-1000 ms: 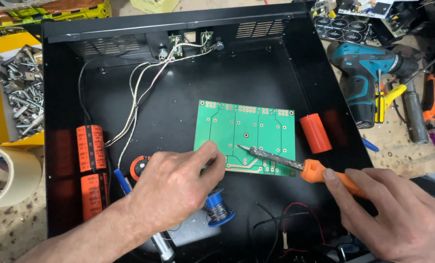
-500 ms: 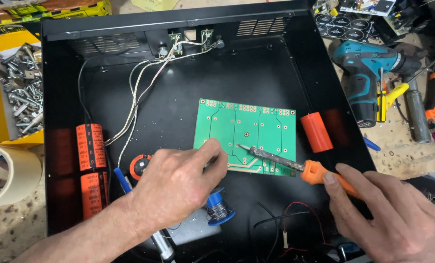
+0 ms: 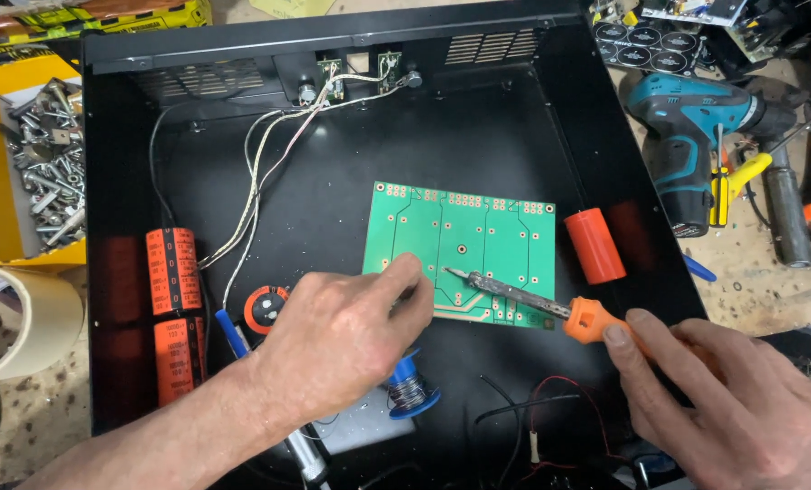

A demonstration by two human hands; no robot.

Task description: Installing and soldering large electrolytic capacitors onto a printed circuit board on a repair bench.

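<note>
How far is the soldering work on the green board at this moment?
Done: the green circuit board lies inside the black case. In hand: the left hand steadies the board while the right hand holds the soldering iron tip on it. Left: the orange capacitors lie loose, unmounted.

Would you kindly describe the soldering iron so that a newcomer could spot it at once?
Start at the big black metal case and find the green circuit board lying on its floor. The soldering iron lies slanted across the board's lower right, its orange handle in the right hand. Unlike the loose orange cylinder nearby, it has a long dark metal tip.
</note>
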